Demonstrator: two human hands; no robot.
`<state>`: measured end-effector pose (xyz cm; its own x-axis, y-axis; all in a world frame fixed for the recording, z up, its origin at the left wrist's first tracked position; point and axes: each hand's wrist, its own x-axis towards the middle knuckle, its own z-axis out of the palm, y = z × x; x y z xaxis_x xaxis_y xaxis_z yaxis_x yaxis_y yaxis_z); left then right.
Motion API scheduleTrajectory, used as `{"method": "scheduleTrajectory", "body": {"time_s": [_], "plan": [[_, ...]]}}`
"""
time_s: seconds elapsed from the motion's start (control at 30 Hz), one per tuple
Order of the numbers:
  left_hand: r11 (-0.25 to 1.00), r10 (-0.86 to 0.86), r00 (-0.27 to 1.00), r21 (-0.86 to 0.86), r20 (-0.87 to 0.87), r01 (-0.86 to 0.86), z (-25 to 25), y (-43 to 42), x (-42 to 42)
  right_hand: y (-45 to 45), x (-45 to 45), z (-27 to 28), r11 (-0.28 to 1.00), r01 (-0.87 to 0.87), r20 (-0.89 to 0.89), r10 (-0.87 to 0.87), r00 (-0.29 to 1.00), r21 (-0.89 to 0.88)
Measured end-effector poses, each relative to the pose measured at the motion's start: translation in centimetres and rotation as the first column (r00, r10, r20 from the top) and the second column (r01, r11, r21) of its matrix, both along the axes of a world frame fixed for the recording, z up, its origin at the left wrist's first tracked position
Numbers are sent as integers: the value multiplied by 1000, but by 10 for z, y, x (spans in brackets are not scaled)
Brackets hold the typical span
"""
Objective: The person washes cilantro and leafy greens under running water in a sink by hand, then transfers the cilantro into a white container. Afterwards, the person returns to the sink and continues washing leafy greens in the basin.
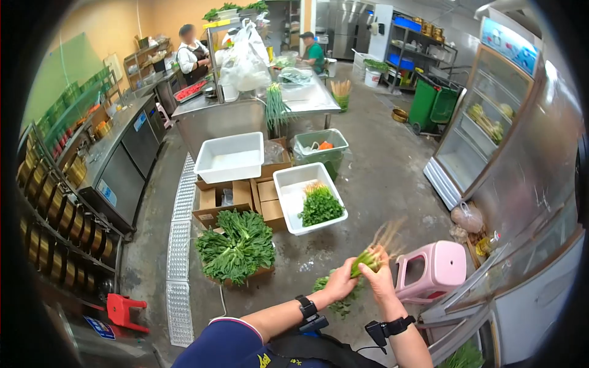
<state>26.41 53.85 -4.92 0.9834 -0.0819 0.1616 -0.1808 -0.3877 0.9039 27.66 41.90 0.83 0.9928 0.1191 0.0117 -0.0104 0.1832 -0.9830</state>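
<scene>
A bunch of leafy green herbs [364, 262], apparently coriander, is held between both hands, with its thin pale roots pointing up and away and its leaves hanging below. My left hand [341, 280] is closed around the stems from the left. On the other side, my right hand [379, 271] grips the stems near the root end. Ahead of the hands, a white tub [288, 211] contains another bunch of the same herb [322, 207], roots toward the back. To the left sits a big heap of dark leafy greens [236, 245].
A pink stool [434, 270] stands right of my hands, beside a glass-door fridge [475, 116]. Cardboard boxes [224, 199] support an upper white tub [230, 158]. Behind is a lined green bin [321, 150]. A red stool [126, 313] is at left. Two people work farther back.
</scene>
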Motion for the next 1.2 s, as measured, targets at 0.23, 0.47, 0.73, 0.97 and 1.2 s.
{"method": "scheduleTrajectory", "body": {"time_s": [0.23, 0.47, 0.73, 0.97, 1.2], "plan": [[890, 304, 910, 256, 281, -377, -18, 103, 106, 126, 104, -40, 978, -129, -78, 118, 990, -166], [725, 224, 958, 626, 180, -287, -54, 123, 166, 200, 200, -96, 958, 191, -193, -232, 953, -212], [822, 197, 978, 556, -75, -123, -50, 129, 233, 133, 335, -138, 892, 289, -25, -317, 948, -346], [701, 543, 778, 680, -315, -215, -98, 193, 225, 98, 499, -215, 738, -88, -222, -86, 971, -669], [688, 716, 489, 621, -497, -375, -123, 197, 195, 170, 612, -320, 352, -484, -525, -23, 851, -801]]}}
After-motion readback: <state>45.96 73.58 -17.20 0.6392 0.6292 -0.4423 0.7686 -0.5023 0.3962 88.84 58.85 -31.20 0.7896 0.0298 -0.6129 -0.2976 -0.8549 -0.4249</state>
